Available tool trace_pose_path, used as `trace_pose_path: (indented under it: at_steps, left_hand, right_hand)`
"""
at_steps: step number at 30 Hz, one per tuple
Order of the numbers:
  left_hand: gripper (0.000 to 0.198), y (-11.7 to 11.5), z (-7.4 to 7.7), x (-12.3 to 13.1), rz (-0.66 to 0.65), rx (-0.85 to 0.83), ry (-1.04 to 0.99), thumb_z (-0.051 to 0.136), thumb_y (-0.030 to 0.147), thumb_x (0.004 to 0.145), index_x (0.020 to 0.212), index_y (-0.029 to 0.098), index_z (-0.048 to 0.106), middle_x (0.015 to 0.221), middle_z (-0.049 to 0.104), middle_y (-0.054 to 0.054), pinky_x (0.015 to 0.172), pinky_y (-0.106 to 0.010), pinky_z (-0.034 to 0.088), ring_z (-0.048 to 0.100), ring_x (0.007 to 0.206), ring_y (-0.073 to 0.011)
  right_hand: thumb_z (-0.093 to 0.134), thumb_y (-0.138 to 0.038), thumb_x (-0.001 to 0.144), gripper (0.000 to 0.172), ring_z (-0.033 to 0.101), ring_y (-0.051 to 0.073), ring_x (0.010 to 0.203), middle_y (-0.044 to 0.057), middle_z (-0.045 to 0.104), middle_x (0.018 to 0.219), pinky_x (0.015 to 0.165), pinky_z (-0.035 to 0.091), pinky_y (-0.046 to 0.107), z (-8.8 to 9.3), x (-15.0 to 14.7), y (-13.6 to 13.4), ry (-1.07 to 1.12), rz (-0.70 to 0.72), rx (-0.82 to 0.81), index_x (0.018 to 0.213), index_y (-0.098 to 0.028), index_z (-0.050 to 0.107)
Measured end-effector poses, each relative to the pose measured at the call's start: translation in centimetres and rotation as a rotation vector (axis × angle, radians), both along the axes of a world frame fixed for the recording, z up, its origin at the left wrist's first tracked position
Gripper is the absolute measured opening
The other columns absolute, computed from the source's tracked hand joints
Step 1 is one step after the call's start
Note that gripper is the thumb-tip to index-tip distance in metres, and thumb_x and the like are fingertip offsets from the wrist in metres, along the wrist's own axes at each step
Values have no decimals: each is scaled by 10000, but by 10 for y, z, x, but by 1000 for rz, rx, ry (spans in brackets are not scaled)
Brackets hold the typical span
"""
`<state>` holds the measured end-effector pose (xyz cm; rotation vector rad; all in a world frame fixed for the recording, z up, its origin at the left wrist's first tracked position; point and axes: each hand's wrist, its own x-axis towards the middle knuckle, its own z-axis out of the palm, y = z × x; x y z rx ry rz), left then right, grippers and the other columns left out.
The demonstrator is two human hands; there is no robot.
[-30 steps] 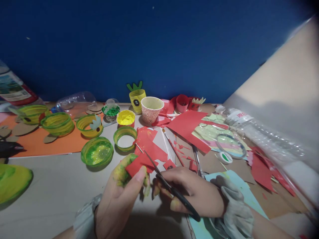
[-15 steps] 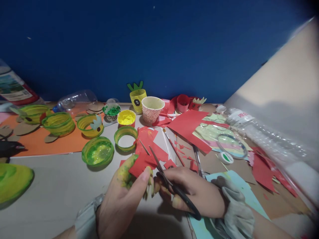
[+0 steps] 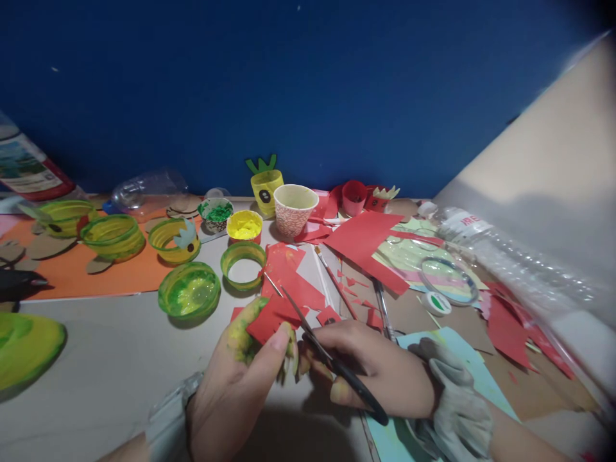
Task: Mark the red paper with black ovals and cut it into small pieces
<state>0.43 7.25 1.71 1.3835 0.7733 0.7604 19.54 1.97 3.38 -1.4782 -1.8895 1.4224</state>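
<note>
My left hand (image 3: 250, 378), its fingers stained yellow and green, pinches a small piece of red paper (image 3: 273, 317) between thumb and fingers. In my right hand (image 3: 380, 369) is a pair of scissors (image 3: 315, 343) with black handles, my fingers closed around the grips. The blades are slightly apart and lie at the right edge of the red piece, pointing away from me to the upper left. Beyond them lies a larger red paper scrap (image 3: 301, 282). A green-and-yellow painted ring (image 3: 244, 282) and a painted bottle base (image 3: 188, 314) stand left of the hands.
Cups of green paint (image 3: 216, 215) and yellow paint (image 3: 244, 237) stand behind the rings, beside a patterned paper cup (image 3: 295, 221). Paintbrushes (image 3: 337, 285), red sheets (image 3: 370, 240) and a clear plastic bottle (image 3: 520, 256) lie to the right. Several painted rings sit on orange paper (image 3: 149, 276) at left.
The scissor blades have closed a little and shifted slightly left over the red paper piece. My left hand has barely moved, and the things on the table stay in place.
</note>
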Motion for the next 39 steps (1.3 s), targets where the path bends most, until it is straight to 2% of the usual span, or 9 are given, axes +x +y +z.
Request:
trace_pose_path:
  at_steps: [4,7,15,21,27,35,39]
  left_hand:
    - [163,-1,4,1,35,23,3,484,226,924,925,209,646,799,627,42,749,-108,486,584,775,-91]
    - [174,-1,6,3,33,11,20,488,252,918,858,194,640,775,630,28,720,-124,499,590,747,-105]
    - [182,0,11,4,50,-8,29,508,269,887,797,180,639,746,640,13,682,-147,524,599,708,-122]
    - [188,3,10,7,76,85,90,496,279,934,912,190,661,919,674,8,727,-153,534,626,764,-112]
    - [230,2,3,3,98,182,196,485,304,950,846,210,667,826,661,23,683,-140,506,609,736,-109]
    - [297,1,14,4,45,138,188,438,297,936,717,178,600,677,609,-23,605,-215,481,571,632,-153]
    - [272,0,10,1,64,154,188,451,292,929,734,187,609,695,610,-6,617,-208,474,569,643,-144]
  right_hand:
    - [415,-818,764,706,439,135,584,-4,487,646,569,391,246,0,-2,-2,37,-20,12,817,-144,617]
    - [421,-820,760,696,439,133,583,-7,487,639,579,395,246,0,-3,-3,55,-50,23,785,-150,608]
    - [394,-816,777,697,430,132,592,-2,487,656,569,384,245,0,0,0,12,11,19,805,-147,589]
    - [367,-829,777,681,400,123,574,-12,461,639,542,358,237,0,1,-1,-26,27,38,744,-165,518]
    - [311,-856,767,783,439,139,595,18,510,667,570,386,254,0,0,-2,-29,16,33,839,-134,606]
    - [400,-777,805,695,442,137,580,9,501,654,563,387,251,3,1,1,-13,46,17,889,-130,639]
    - [410,-781,797,702,445,135,582,10,509,657,562,391,248,4,1,1,-14,47,-2,891,-125,643]
